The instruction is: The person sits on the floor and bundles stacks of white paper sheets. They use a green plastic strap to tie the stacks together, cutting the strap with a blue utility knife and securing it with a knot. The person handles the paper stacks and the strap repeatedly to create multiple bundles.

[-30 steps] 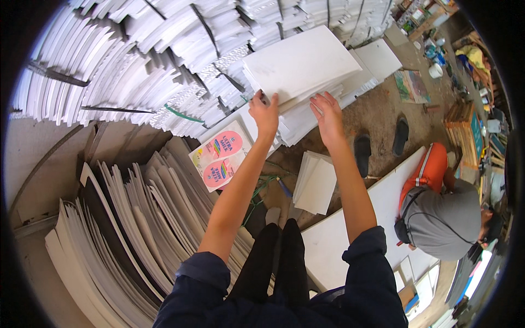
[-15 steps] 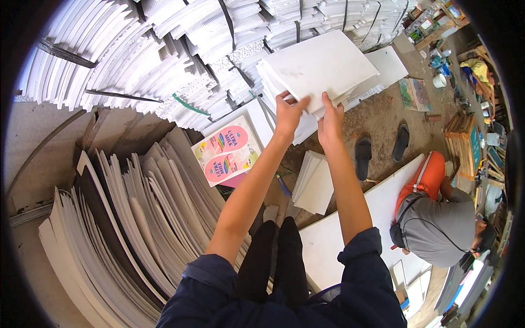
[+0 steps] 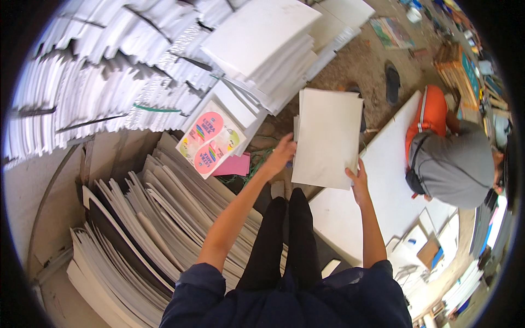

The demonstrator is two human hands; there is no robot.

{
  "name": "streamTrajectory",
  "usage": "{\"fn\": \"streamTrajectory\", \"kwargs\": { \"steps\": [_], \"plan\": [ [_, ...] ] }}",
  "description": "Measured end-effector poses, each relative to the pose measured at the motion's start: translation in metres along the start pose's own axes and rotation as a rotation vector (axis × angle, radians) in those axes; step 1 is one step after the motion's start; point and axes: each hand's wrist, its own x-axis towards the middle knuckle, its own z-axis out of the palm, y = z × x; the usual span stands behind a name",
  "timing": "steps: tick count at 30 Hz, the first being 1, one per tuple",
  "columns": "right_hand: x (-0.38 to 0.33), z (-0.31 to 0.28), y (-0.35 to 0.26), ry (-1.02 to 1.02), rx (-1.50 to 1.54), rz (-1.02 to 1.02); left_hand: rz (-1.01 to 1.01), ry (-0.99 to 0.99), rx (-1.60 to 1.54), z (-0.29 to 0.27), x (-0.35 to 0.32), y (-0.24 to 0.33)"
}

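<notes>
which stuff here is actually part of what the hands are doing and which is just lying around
In hand:
- small stack of white sheets, gripped by the left hand and right hand
- tall pile of white sheets just beyond it

Lying about:
- pink printed sheet
- fanned boards at left
- black sandal on the floor
- large white board beside a crouching person

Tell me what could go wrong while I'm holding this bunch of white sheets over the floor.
The white sheets are gripped only at their edges, by the left hand and right hand, so some could slide out and fan apart. The tall white stack just beyond already leans with uneven layers; a bump might topple it. A seated person is close on the right, where dropped sheets could land.
</notes>
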Motion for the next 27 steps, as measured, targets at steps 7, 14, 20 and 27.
{"fn": "streamTrajectory", "kwargs": {
  "steps": [7, 14, 20, 27],
  "plan": [
    [0.044, -0.041, 0.152, -0.019, -0.062, 0.104, -0.046, 0.125, 0.478, 0.016, 0.065, -0.18],
    [0.119, -0.052, 0.202, 0.229, -0.885, -0.07, 0.046, 0.268, 0.572, -0.014, 0.102, -0.214],
    [0.136, -0.033, 0.103, 0.105, -0.619, -0.298, 0.382, 0.391, 0.291, -0.02, 0.07, -0.119],
    [0.141, 0.086, -0.103, -0.263, -0.142, -0.434, 0.715, 0.714, -0.008, -0.046, 0.015, 0.084]
  ]
}}
